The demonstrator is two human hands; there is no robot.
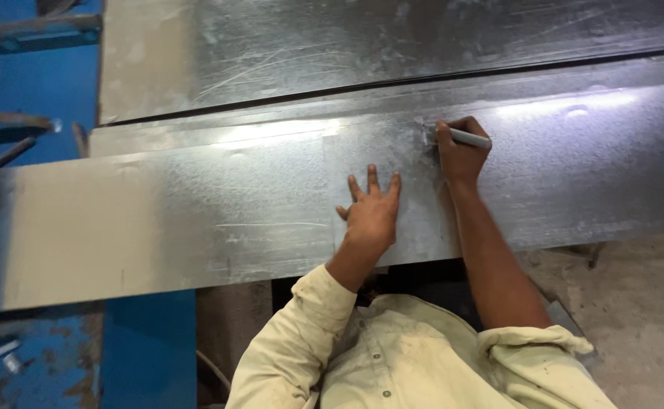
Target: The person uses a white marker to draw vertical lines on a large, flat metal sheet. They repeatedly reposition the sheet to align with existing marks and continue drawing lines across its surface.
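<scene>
The left hand (372, 213) lies flat at frame centre, fingers spread; the right hand (460, 151), just upper right, is curled tight.

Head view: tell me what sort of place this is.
Probably a sheet-metal workshop. A long galvanised steel sheet lies across a blue machine frame; the left hand presses it flat while the right hand marks it with a marker pen.

Bare metal sheet (195, 220) lies open all around; only the raised fold (286, 125) blocks the far edge.
</scene>
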